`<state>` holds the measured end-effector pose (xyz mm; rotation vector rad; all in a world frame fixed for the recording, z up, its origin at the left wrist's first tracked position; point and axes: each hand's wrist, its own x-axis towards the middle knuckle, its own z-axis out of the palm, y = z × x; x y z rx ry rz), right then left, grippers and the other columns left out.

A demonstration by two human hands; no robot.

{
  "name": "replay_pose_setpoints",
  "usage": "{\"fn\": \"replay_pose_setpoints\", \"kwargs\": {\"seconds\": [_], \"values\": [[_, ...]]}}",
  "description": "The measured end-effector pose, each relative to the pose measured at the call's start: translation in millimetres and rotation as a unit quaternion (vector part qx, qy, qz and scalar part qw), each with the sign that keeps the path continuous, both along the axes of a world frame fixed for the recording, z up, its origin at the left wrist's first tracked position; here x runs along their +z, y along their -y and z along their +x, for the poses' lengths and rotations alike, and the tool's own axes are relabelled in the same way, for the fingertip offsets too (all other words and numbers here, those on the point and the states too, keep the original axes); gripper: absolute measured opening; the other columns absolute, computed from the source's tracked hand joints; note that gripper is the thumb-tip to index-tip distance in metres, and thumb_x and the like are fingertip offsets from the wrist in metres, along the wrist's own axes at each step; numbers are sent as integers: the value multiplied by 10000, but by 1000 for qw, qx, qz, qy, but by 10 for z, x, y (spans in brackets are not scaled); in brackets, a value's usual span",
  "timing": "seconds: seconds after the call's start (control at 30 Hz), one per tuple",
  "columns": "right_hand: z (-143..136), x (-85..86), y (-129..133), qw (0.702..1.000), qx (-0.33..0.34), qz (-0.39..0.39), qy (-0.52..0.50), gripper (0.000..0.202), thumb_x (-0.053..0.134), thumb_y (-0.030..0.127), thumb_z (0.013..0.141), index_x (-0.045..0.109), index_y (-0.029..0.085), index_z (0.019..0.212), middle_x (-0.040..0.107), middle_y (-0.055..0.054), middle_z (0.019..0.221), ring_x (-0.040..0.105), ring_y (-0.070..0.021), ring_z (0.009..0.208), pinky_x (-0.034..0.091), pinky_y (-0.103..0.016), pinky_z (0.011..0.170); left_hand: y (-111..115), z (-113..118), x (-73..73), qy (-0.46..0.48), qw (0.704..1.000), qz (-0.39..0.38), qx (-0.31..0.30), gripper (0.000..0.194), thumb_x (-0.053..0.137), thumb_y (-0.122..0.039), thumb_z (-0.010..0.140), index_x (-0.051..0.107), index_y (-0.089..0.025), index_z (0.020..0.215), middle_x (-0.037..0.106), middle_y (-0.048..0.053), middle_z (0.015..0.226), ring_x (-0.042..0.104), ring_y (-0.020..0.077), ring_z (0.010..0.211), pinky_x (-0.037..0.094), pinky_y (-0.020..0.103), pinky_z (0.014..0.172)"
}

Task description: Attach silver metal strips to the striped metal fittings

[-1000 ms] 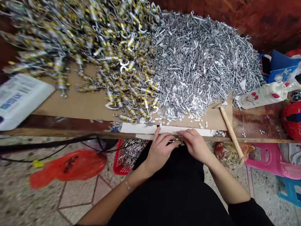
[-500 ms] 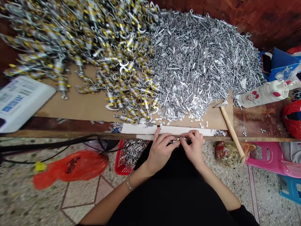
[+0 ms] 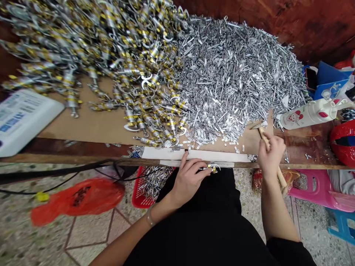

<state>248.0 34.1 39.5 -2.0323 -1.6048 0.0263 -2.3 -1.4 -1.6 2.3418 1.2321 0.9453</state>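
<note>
My left hand (image 3: pixel 190 180) is closed around a small metal part with a curved hook (image 3: pixel 215 167), held at the front edge of the table. Its index finger points up at the white strip (image 3: pixel 235 156). Farther right, my right hand (image 3: pixel 270 152) has its fingers wrapped round the wooden handle of a hammer (image 3: pixel 281 178). The hammer's metal head lies on the cardboard, above my right hand. Beyond my hands lies a heap of small silver plates and pins (image 3: pixel 222 81). Yellow-banded metal assemblies (image 3: pixel 111 55) are piled at the left.
A white container (image 3: pixel 24 118) stands at the left and a white bottle (image 3: pixel 310 114) lies at the right. Black cables (image 3: pixel 55 171) run along the left front edge. Below are a red basket (image 3: pixel 138 192), an orange-red bag (image 3: pixel 91 195) and a pink stool (image 3: pixel 313 188).
My right hand has left the small part, moved right and closed on the hammer's handle. The hooked part now shows beside my left hand, which has stayed in place.
</note>
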Motion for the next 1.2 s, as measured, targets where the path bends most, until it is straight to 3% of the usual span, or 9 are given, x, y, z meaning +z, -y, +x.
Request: {"fn": "replay_pose_setpoints", "kwargs": {"seconds": [0.13,0.23,0.43,0.6,0.73,0.8,0.87,1.07,1.2], "values": [[-596,-82,235,958,269,-87,50,337,464,69,756,651,263,959,583,-39,894,465,-189,826,346,-310,742,6,-1,7,-6,1000,-12,2,148,536,-182,853,667,-249,861,660,-12,825,563,168,881,265,544,1047],[-828,-175,395,922,351,-90,133,353,491,61,762,639,219,1041,580,-68,910,417,-201,809,319,-323,736,7,-5,7,-6,1000,-14,3,168,521,-167,858,666,-250,870,660,-15,829,558,171,890,266,540,1046],[-801,-215,522,932,332,-99,105,386,455,46,772,644,237,1050,584,-66,884,417,-203,809,315,-336,745,4,-7,11,-5,1000,-14,1,173,510,-177,862,668,-249,865,658,-10,822,554,179,892,281,538,1039],[-713,-146,373,944,275,-161,-82,322,412,108,824,664,267,946,578,-43,872,485,-194,848,366,-332,751,3,-6,15,-2,1000,-18,0,159,529,-171,852,666,-251,869,660,-11,819,557,177,883,286,545,1031],[-177,-125,33,994,56,-72,-64,293,434,306,841,556,216,1092,545,-88,991,487,-239,925,371,-404,809,-1,-3,17,4,1000,-13,3,145,548,-156,840,666,-241,835,655,-12,793,565,171,865,293,544,1027],[167,-167,-140,993,-98,-54,30,427,508,403,778,505,155,1125,508,-151,1036,447,-301,967,340,-473,816,-3,0,21,7,1000,-11,4,142,552,-152,837,665,-238,832,654,-12,788,566,172,862,294,545,1027],[419,-219,-259,982,-145,-94,74,413,517,415,757,526,111,1036,508,-184,983,447,-329,948,333,-495,804,-5,2,27,7,1000,-11,4,141,553,-152,836,664,-238,837,655,-12,792,564,173,863,292,546,1027],[118,-106,-17,985,-53,-146,68,333,304,375,879,534,153,973,556,-116,793,532,-241,712,405,-367,647,-4,3,39,5,1000,-19,3,151,541,-154,845,662,-243,832,654,-15,791,567,168,871,294,534,1027],[-427,112,472,960,177,-219,-1,287,357,364,893,547,251,1075,619,-34,711,577,-189,587,430,-289,546,-1,-3,32,3,1000,-21,7,158,536,-154,847,663,-247,846,658,-13,798,569,168,871,283,539,1032]]}}
